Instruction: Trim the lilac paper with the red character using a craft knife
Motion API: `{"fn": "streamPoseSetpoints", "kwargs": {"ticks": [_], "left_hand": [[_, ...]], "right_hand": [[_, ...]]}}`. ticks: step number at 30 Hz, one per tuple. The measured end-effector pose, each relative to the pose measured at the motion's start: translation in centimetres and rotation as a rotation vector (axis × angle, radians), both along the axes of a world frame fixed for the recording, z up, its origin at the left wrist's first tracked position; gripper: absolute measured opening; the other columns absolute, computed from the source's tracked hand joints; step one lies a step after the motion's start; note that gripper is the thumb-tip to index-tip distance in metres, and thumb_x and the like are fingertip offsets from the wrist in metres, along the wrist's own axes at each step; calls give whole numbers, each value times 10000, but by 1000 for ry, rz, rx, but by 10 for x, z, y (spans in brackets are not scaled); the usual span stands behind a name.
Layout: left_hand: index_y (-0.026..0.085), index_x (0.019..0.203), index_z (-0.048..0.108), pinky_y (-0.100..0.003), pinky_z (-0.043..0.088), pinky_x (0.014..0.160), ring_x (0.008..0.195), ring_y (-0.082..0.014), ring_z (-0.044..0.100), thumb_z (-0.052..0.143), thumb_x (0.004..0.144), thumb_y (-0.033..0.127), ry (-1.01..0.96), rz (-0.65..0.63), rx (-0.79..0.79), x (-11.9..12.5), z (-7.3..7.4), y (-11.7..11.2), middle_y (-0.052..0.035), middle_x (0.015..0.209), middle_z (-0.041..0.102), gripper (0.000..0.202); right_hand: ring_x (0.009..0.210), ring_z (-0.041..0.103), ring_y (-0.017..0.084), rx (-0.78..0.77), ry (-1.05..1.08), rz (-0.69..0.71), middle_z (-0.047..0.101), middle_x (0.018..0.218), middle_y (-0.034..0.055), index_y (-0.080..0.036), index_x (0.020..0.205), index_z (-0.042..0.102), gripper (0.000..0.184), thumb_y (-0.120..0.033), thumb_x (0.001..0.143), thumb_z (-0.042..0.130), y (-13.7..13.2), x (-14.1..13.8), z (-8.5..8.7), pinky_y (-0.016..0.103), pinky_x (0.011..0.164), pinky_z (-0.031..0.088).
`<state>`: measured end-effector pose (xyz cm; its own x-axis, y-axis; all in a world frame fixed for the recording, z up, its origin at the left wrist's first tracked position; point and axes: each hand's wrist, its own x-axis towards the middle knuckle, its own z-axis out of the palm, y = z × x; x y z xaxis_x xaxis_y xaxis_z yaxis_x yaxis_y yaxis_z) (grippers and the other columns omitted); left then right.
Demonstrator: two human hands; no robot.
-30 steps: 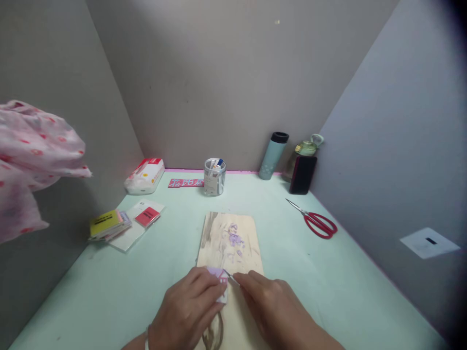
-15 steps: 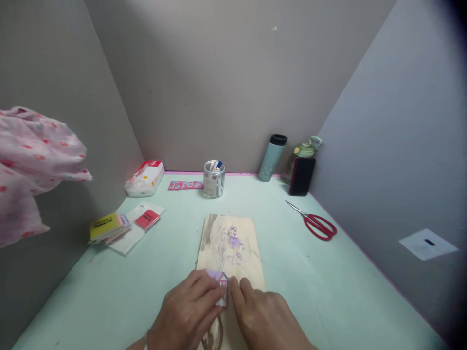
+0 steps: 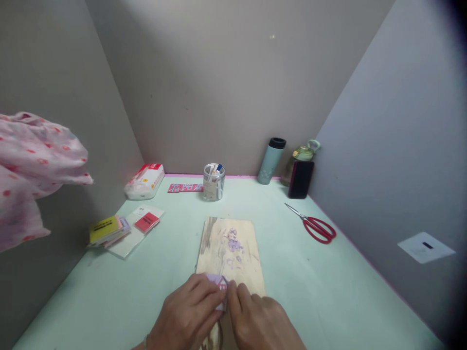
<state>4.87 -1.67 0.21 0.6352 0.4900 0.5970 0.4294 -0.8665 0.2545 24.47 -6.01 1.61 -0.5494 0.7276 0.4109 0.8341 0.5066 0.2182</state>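
Note:
A pale wooden board (image 3: pixel 229 245) lies on the mint-green table, with several small purple scraps (image 3: pixel 234 243) scattered on its middle. My left hand (image 3: pixel 186 316) presses a small purple and pink piece (image 3: pixel 218 282) down on the near end of the board, fingers closed over it. My right hand (image 3: pixel 260 321) is closed right beside it, fingertips pinched against the piece's right edge. Whatever thin tool it holds is hidden by the fingers.
Red-handled scissors (image 3: pixel 315 226) lie at the right. A glass jar of pens (image 3: pixel 213 182), a teal flask (image 3: pixel 270 160), a dark phone (image 3: pixel 300 179) and a tissue pack (image 3: pixel 145 181) stand along the back wall. Stacked cards (image 3: pixel 121 228) lie left. Pink spotted cloth (image 3: pixel 32 170) hangs at far left.
My right hand has drawn in towards the left hand; the thin metal tip seen a second ago is now hidden. The view has tilted slightly upward.

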Motion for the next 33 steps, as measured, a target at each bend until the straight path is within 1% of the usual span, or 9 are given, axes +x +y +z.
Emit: {"fn": "streamPoseSetpoints", "kwargs": {"ticks": [10, 15, 18, 21, 23, 25, 27, 30, 33], "left_hand": [[147, 1125, 669, -259, 628, 857, 911, -184, 676, 451, 1076, 204, 12, -2, 10, 0, 3, 0, -61, 963, 735, 231], [150, 1142, 664, -262, 627, 859, 899, -180, 673, 460, 1077, 214, -4, 4, 18, 0, 0, 0, -53, 962, 735, 224], [155, 1114, 658, -271, 629, 846, 892, -184, 668, 458, 1074, 206, -7, -3, 29, 0, -1, 0, -46, 954, 733, 210], [161, 1076, 650, -285, 631, 848, 877, -188, 659, 467, 1070, 203, -9, -7, 22, 1, -2, -1, -41, 938, 725, 187], [162, 1075, 646, -294, 630, 855, 872, -189, 654, 475, 1067, 202, -9, -9, 13, 1, -2, -1, -40, 939, 723, 176], [162, 1091, 646, -296, 629, 857, 875, -190, 652, 478, 1067, 207, -5, -10, 4, 0, -2, 0, -41, 946, 725, 176], [160, 1117, 646, -289, 626, 850, 896, -193, 655, 472, 1070, 208, -1, -9, -4, -1, -1, 0, -45, 961, 729, 186], [157, 1143, 648, -273, 618, 840, 922, -194, 660, 473, 1072, 211, 4, -9, -4, -1, -1, 0, -49, 976, 732, 196], [152, 1160, 651, -264, 613, 843, 923, -190, 663, 486, 1071, 217, 9, -10, 4, -1, 0, 1, -50, 978, 736, 199]], "right_hand": [[477, 541, 149, 109, -29, -19, 616, 657, 47, -70, 1098, 674, 283, -10, 881, 503, -3, 1, -6, 266, 432, 354], [519, 578, 161, 101, -21, 11, 645, 731, 61, -63, 1187, 638, 328, -10, 891, 506, -3, 8, -11, 276, 450, 385], [523, 600, 171, 65, -37, -22, 654, 744, 56, -82, 1176, 621, 382, 47, 836, 507, 4, 19, -10, 286, 452, 381], [505, 600, 153, -102, 96, -104, 683, 813, 30, -150, 1186, 603, 393, 45, 864, 489, 17, 33, -4, 271, 450, 362], [570, 628, 143, -313, 331, -157, 687, 861, 8, -203, 1154, 608, 249, -67, 972, 505, 25, 38, 1, 242, 508, 406], [675, 645, 140, -542, 544, -168, 663, 843, -2, -203, 958, 614, 105, -136, 1001, 545, 34, 39, 6, 224, 601, 447], [747, 626, 141, -692, 668, -135, 635, 833, -1, -189, 805, 576, 183, -137, 980, 590, 41, 36, 10, 222, 670, 447], [808, 596, 144, -798, 715, -48, 621, 849, -1, -180, 766, 581, 200, -106, 945, 634, 49, 28, 12, 224, 710, 416], [787, 574, 133, -831, 664, -35, 614, 844, -5, -174, 756, 597, 197, -95, 928, 654, 55, 22, 12, 221, 697, 381]]}}
